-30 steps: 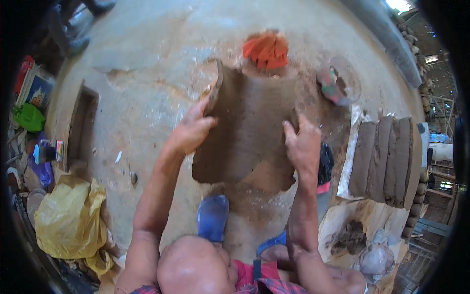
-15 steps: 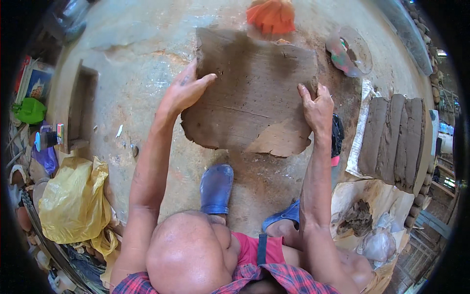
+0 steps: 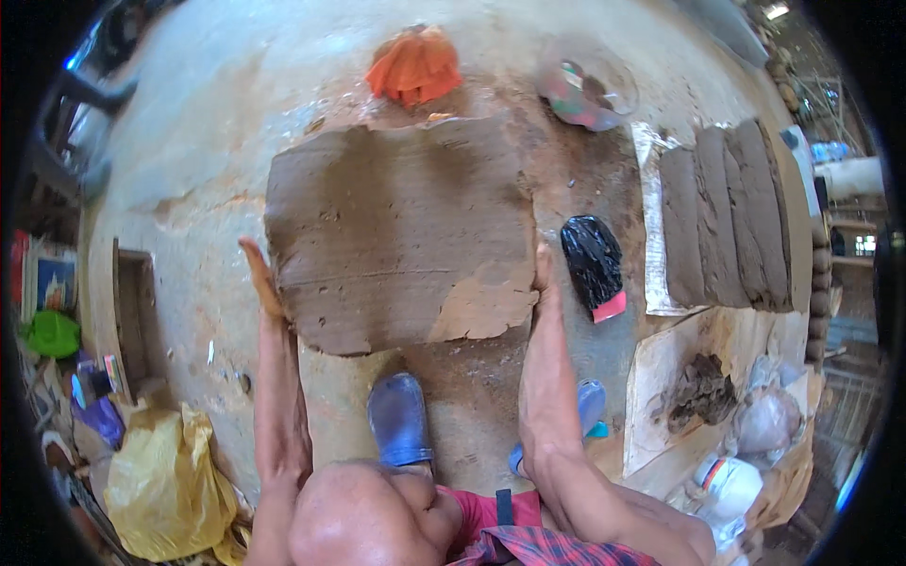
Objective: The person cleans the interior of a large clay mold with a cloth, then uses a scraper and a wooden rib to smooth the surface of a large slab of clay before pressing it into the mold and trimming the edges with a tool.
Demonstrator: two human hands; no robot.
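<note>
My left hand and right hand no longer lay thumbs over the clay slab, leaving its face uncovered beyond my blue clogs, though I cannot tell whether half-hidden fingers clamp its edges.

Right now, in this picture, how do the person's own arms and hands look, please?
The left hand and the right hand show no glove. The left forearm and the right forearm are slim and bare, with no sleeve, watch or cable visible on them. Red and dark-blue plaid cloth shows at the lower edge. Any fine markings are too small to tell.
</note>
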